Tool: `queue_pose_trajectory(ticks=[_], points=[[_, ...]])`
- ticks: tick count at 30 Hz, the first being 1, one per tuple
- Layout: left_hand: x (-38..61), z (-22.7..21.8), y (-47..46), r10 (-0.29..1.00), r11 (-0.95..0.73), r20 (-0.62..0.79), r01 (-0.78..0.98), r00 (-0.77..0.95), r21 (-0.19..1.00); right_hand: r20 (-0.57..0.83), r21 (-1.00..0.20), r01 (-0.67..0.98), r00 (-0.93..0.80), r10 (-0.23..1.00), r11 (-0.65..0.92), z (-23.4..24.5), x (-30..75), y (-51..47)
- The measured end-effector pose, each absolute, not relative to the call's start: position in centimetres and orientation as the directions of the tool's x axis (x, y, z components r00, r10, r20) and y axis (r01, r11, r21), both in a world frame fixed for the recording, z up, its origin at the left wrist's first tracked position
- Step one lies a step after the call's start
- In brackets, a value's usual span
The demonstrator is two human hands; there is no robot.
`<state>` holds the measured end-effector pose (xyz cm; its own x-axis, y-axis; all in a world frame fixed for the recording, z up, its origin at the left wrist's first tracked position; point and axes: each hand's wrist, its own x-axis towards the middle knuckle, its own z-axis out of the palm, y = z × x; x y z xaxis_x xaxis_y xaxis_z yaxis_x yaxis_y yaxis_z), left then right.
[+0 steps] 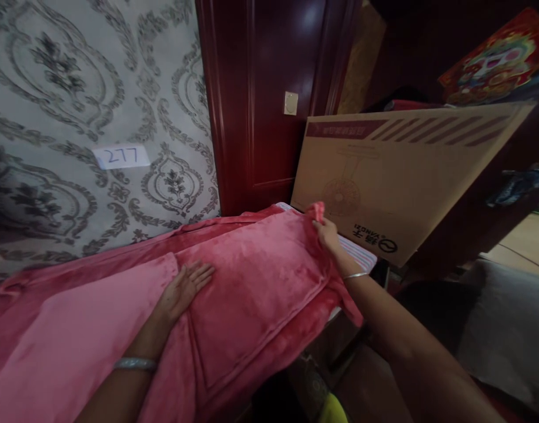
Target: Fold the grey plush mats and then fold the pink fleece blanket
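Observation:
A pink plush blanket (255,282) lies spread over a long surface, partly folded in layers. My left hand (185,288) rests flat on it near the middle, fingers stretched out and touching the fabric. At the far right end, my right hand (325,232) grips a bunched corner of the same blanket, with a bit of cloth poking up above the fingers. Fabric drapes down below my right wrist. A striped cloth (357,251) shows from under the blanket beside that wrist.
A large cardboard box (366,176) with a fan drawing leans behind the right end. Patterned wallpaper (163,117) bears a paper label (121,157) reading 277. A dark red wooden panel (269,141) stands at the back. Something yellow (333,408) shows at the bottom.

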<state>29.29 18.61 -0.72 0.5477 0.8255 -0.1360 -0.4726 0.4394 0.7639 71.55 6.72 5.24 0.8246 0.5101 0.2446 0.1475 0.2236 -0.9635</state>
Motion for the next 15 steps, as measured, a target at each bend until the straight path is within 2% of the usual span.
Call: queue_pose_trajectory(ticks=[4,7,9,11,15], points=[[29.4,-1.0,18.6,0.829,0.439,-0.133,-0.487,0.542,0.755,0.392,-0.919,0.287,0.578,0.716,0.272,6.1,63.7,7.4],[29.4,-1.4,18.8,0.830,0.431,-0.114,-0.497,0.546,0.753,0.542,-0.799,0.423,0.201,0.816,0.427,5.1,58.7,5.1],[29.4,-1.6,18.9,0.831,0.423,-0.101,-0.503,0.547,0.753,0.535,-0.759,0.446,0.012,0.845,0.475,3.8,56.4,3.1],[29.5,-1.8,18.8,0.834,0.423,-0.102,-0.509,0.543,0.749,0.479,-0.751,0.467,-0.101,0.872,0.467,2.0,55.2,1.5],[29.7,-1.8,18.5,0.830,0.440,-0.117,-0.512,0.546,0.738,0.394,-0.753,0.511,-0.156,0.906,0.416,-0.9,54.7,-0.1]])
